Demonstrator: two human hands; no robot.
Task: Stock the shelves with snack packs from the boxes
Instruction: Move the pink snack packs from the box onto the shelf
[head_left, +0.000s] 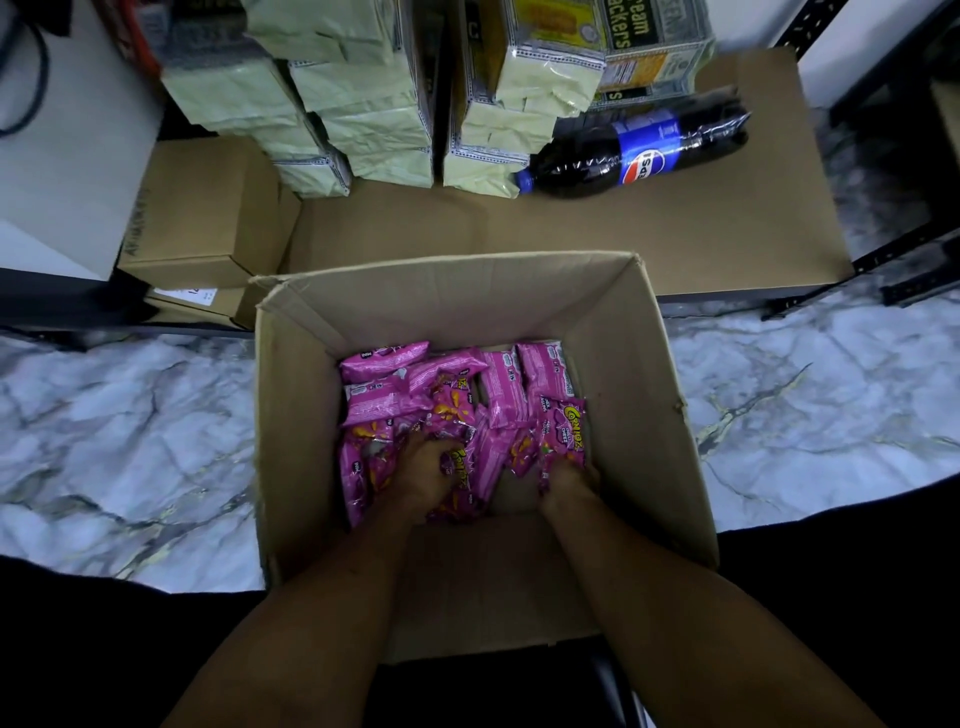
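An open cardboard box (623, 332) stands on the marble floor in front of me, holding several pink snack packs (384, 405). Both my arms reach down into it. My left hand (428, 470) grips a pink pack (460, 480) among the pile at the left. My right hand (569, 483) grips the lower end of another pink pack (563, 436) with yellow lettering, standing near the box's right wall. The fingers of both hands are partly hidden by the packs.
Behind the box lies a low shelf board covered with cardboard (649, 234). On it stand stacked pale cracker packs (374, 104), a lying cola bottle (639, 150) and a closed brown carton (202, 213) at the left. A black shelf upright (904, 265) stands at the right.
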